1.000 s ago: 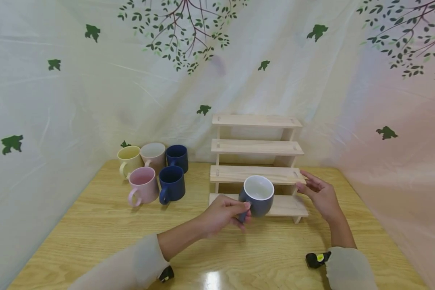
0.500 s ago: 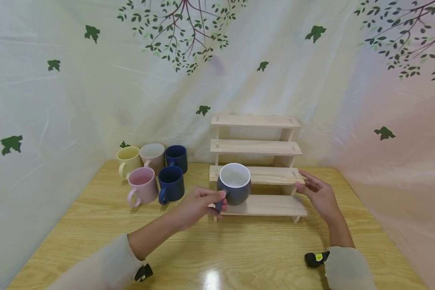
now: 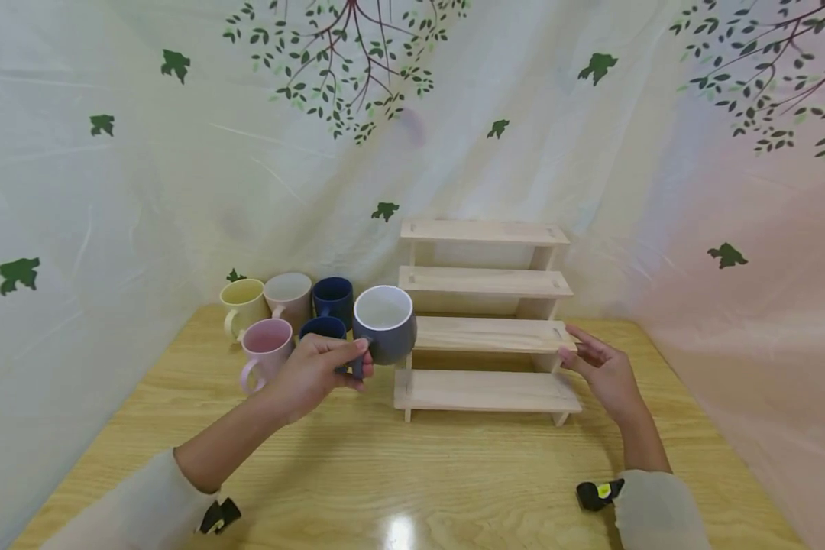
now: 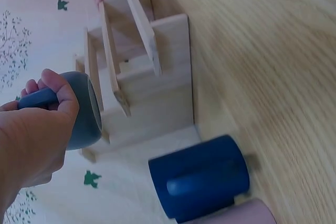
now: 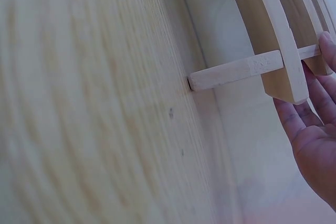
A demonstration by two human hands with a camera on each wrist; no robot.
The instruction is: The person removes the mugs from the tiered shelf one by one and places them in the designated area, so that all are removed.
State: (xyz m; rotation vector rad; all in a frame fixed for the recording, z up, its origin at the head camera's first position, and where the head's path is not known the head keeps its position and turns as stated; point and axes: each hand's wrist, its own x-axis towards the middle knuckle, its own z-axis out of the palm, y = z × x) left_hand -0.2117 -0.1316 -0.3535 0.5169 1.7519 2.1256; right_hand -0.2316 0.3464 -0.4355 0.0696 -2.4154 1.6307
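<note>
My left hand (image 3: pixel 312 378) grips the handle of a grey mug (image 3: pixel 390 342) with a white inside. The mug is held upright in the air, left of the stepped wooden shelf (image 3: pixel 484 389) and partly in front of a dark blue mug (image 3: pixel 323 327). In the left wrist view, fingers curl round the grey mug's handle (image 4: pixel 39 98). My right hand (image 3: pixel 608 382) holds the right end of the second tier from the bottom, thumb in front and fingers behind. From the right wrist, the hand (image 5: pixel 317 148) shows partly cut off by the frame edge.
Left of the shelf stand a yellow mug (image 3: pixel 247 309), a beige mug (image 3: pixel 290 298), a pink mug (image 3: pixel 268 347) and a second dark blue mug (image 3: pixel 333 296). A wooden table (image 3: pixel 412 473) carries everything. Behind hangs a leaf-printed curtain (image 3: pixel 282 176).
My left hand has carried the grey mug leftward and somewhat up, from before the shelf's lower tiers to beside the blue mugs. The right hand has stayed at the shelf's edge.
</note>
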